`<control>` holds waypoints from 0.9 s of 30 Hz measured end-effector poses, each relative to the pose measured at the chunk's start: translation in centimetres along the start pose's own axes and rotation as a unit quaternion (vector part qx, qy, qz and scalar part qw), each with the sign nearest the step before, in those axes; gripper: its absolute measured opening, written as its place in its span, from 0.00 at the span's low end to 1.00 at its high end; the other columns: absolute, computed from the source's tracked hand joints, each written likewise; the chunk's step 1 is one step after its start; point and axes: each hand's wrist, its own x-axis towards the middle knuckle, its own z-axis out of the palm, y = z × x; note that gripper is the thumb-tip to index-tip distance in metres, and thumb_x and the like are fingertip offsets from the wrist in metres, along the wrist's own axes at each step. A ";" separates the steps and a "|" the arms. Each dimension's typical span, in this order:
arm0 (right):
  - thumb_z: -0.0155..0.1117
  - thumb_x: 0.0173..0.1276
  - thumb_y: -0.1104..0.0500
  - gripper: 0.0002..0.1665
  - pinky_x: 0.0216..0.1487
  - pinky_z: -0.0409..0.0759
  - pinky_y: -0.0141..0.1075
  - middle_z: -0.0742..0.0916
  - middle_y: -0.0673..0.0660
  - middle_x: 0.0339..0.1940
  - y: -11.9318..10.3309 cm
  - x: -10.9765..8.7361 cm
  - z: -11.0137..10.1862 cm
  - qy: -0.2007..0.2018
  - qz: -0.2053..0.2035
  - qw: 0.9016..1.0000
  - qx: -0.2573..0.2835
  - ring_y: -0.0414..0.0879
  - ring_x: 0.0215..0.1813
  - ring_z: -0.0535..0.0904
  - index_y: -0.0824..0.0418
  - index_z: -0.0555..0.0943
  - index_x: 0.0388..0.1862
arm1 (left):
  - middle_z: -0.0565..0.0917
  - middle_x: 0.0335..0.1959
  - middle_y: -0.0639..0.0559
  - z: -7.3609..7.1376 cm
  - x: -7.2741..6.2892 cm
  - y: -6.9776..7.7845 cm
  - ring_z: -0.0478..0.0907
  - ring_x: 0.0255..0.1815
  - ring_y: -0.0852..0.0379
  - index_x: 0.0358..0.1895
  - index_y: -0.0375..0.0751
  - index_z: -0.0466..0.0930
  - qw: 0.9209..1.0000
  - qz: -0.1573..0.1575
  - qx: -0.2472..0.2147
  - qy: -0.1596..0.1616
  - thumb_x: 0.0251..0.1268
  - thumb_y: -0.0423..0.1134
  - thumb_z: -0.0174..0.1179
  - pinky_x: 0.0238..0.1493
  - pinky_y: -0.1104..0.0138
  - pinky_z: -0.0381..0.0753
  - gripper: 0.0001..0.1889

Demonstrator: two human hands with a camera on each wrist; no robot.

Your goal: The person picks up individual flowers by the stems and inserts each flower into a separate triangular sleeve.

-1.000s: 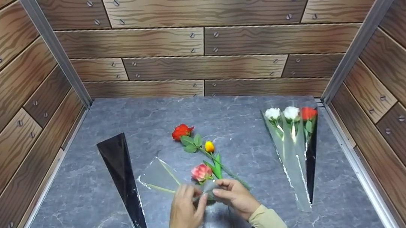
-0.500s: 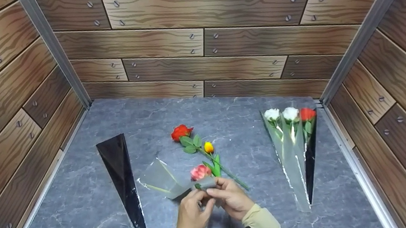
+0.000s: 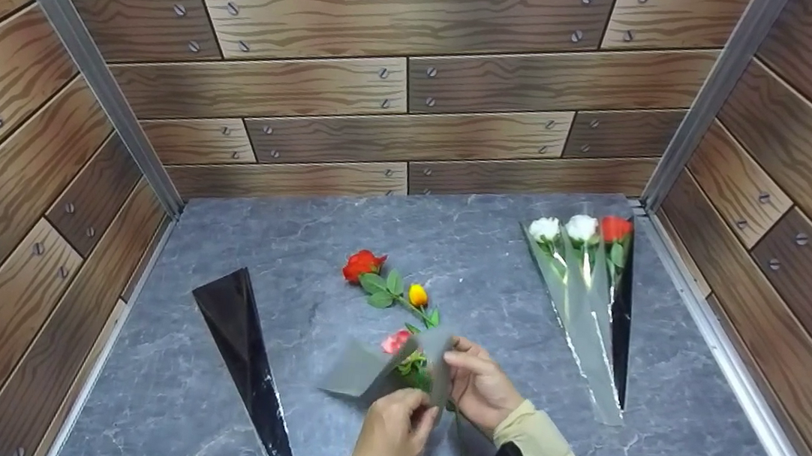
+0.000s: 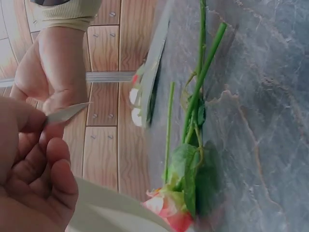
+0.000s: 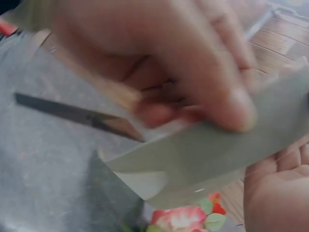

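Above the grey marbled tabletop, my left hand (image 3: 392, 434) and right hand (image 3: 483, 391) both hold a translucent grey flower sleeve (image 3: 354, 374). In the left wrist view, left thumb and fingers pinch a narrow part of the sleeve (image 4: 65, 113). My right thumb presses on its flat face (image 5: 207, 150) in the right wrist view. Under the sleeve lies a pink rose (image 3: 395, 342), partly covered in the head view; the left wrist view shows the rose (image 4: 169, 210) lying with its leaves. A yellow tulip (image 3: 418, 295) and a red rose (image 3: 363, 265) lie just beyond.
A black flower sleeve (image 3: 242, 347) lies flat at the left. At the right rest white roses (image 3: 545, 228) and a red rose (image 3: 615, 229) in grey and black sleeves (image 3: 580, 329). Wood-patterned walls (image 3: 391, 83) enclose the tabletop (image 3: 284, 234) on three sides.
The grey sleeve has been lifted and turned from lying towards the left to standing folded above the pink rose. The left hand has shifted slightly right. Flowers further back have not moved.
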 end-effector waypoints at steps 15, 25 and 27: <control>0.43 0.73 0.67 0.18 0.47 0.79 0.37 0.88 0.56 0.41 -5.9 -2.0 -1.9 0.023 -0.107 0.991 0.077 0.47 0.43 0.84 0.59 0.80 0.51 | 0.75 0.21 0.64 -2.1 -1.3 -1.9 0.67 0.21 0.73 0.27 0.49 0.78 0.998 -0.031 0.006 -0.061 0.59 0.33 0.64 0.22 0.81 0.67 0.07; 0.41 0.74 0.64 0.18 0.43 0.79 0.38 0.88 0.57 0.36 -9.2 -4.4 -3.9 0.112 -0.153 0.968 0.165 0.48 0.39 0.85 0.63 0.82 0.40 | 0.82 0.26 0.60 -4.2 -1.6 -3.4 0.75 0.25 0.69 0.32 0.46 0.84 0.998 -0.020 -0.022 -0.054 0.58 0.33 0.67 0.28 0.78 0.74 0.03; 0.44 0.73 0.64 0.17 0.40 0.79 0.37 0.88 0.57 0.32 -9.8 -4.9 -4.4 0.122 -0.163 0.962 0.181 0.48 0.36 0.85 0.63 0.82 0.37 | 0.83 0.27 0.60 -4.7 -1.7 -3.8 0.76 0.26 0.69 0.33 0.45 0.85 0.998 -0.027 -0.027 -0.056 0.58 0.33 0.67 0.29 0.78 0.75 0.02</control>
